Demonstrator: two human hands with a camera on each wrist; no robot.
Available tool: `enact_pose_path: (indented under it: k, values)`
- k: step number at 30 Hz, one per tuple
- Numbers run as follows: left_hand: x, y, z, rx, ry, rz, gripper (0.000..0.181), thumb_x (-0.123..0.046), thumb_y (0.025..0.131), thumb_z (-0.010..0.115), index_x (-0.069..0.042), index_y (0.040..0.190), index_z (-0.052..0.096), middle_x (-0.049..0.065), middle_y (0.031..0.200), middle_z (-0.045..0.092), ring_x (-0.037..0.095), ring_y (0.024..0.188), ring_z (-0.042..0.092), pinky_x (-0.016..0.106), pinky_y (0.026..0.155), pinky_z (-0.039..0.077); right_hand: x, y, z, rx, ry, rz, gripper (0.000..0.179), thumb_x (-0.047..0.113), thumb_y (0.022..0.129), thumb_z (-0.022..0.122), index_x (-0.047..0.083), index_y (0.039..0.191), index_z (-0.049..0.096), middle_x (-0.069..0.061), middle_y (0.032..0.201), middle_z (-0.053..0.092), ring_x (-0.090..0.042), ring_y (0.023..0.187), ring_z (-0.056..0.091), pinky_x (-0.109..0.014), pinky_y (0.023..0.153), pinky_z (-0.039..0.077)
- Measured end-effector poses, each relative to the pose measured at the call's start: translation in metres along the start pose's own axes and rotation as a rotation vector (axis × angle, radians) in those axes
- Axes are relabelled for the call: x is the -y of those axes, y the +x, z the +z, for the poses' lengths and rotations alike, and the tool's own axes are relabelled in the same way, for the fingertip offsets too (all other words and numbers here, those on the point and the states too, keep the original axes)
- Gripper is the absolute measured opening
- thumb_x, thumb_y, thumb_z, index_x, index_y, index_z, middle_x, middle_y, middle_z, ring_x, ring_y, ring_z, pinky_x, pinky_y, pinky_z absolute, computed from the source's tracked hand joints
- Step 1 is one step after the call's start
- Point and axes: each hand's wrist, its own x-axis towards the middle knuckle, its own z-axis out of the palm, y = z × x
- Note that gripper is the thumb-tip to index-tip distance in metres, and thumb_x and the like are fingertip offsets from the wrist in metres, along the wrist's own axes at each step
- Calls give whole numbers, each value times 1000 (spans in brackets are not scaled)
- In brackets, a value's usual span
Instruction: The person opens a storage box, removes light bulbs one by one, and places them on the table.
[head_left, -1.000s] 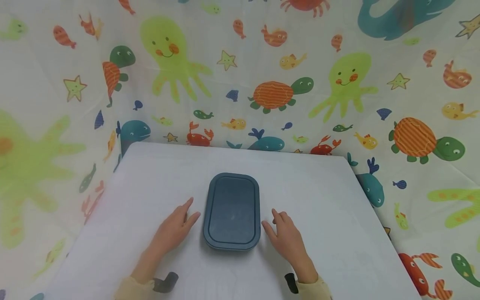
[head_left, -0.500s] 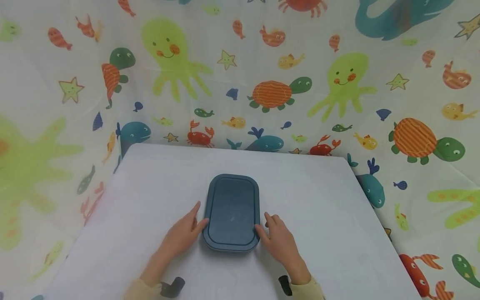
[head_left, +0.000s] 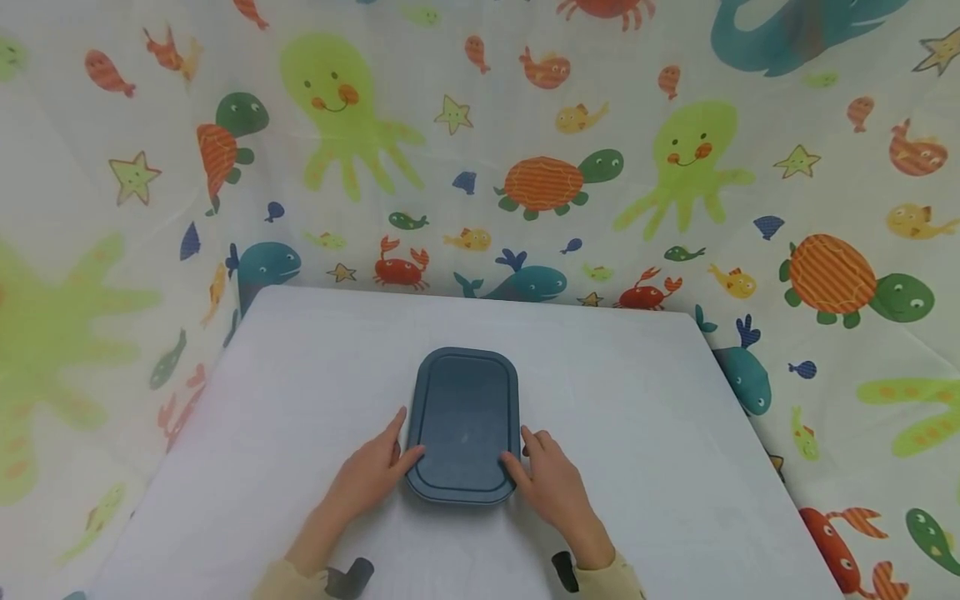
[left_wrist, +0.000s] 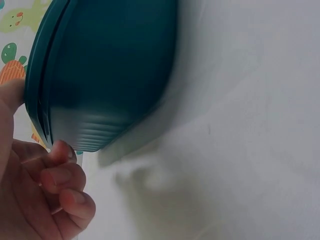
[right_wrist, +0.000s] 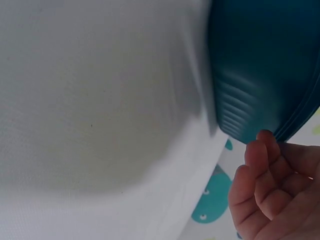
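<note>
A dark blue lidded food container [head_left: 467,421] with rounded corners sits in the middle of the table, its lid on. On its left side, my left hand [head_left: 369,475] holds the edge, thumb over the lid. In the left wrist view the fingers [left_wrist: 62,177] curl just below the lid's rim, beside the container's ribbed wall [left_wrist: 85,132]. Across from it, my right hand [head_left: 553,483] grips the opposite edge, thumb likewise on top. The right wrist view shows its fingers [right_wrist: 257,155] bent up against the rim of the ribbed container [right_wrist: 240,100]; the thumb is hidden there.
The container stands on a white-covered table [head_left: 645,433]. Behind it and at both sides hangs a curtain [head_left: 450,67] printed with sea animals. Black straps [head_left: 351,577] are at both wrists, next to pale sleeves.
Both hands have moved inward from beside the container to its two long edges, and the thumbs now lie on the lid. The container has stayed in place.
</note>
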Motion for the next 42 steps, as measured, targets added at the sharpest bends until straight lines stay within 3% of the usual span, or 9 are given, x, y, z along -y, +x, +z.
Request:
enact_pose_path:
  k: [11,24,42]
  values:
    - [-1,0,4,14,12,16,79,-50,94,60,-3,151,34,-7,62,43,7,55,38,24,50,30,2,0,3,-11,-13,-28,60,43,99,55,-7,132,55,-5,100,56,-13,81,54,-25,61,49]
    - [0,1,3,-8,-26,72,73,-39,95,63,2,149,36,-8,58,40,4,50,31,22,48,26,1,1,6,-37,13,-56,58,38,98,59,-7,134,53,-6,102,58,-12,83,55,-26,66,50]
    - [-2,2,-4,-5,-82,92,73,-31,95,65,8,148,33,-10,55,33,2,50,24,21,47,23,5,5,1,-68,12,-85,55,35,97,62,-7,131,55,-7,100,57,-11,79,55,-24,64,50]
